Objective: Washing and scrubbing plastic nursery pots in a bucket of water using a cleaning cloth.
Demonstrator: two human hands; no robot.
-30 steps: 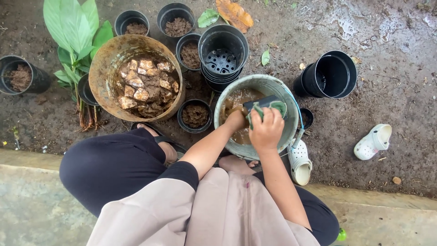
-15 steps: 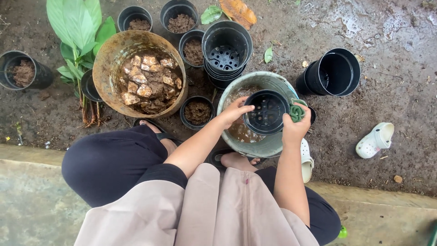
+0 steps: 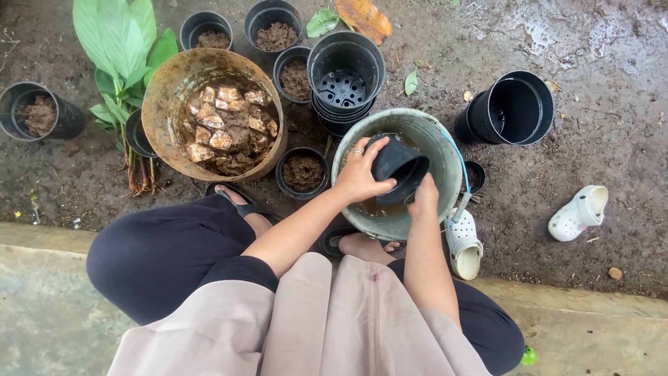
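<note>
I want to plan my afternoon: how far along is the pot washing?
Done, apparently: a stack of empty pots beside the bucket. In hand: the left hand holds a black pot tilted over the muddy water, the right hand at its rim. Left: one large pot lies on its side, and several small pots hold soil.

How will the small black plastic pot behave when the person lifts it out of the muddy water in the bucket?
The black pot is probably light, since the left hand tilts it alone. It looks wet from the brown water in the bucket, so it may be slippery. Its thin plastic wall would likely flex a little under a hard squeeze.
</note>
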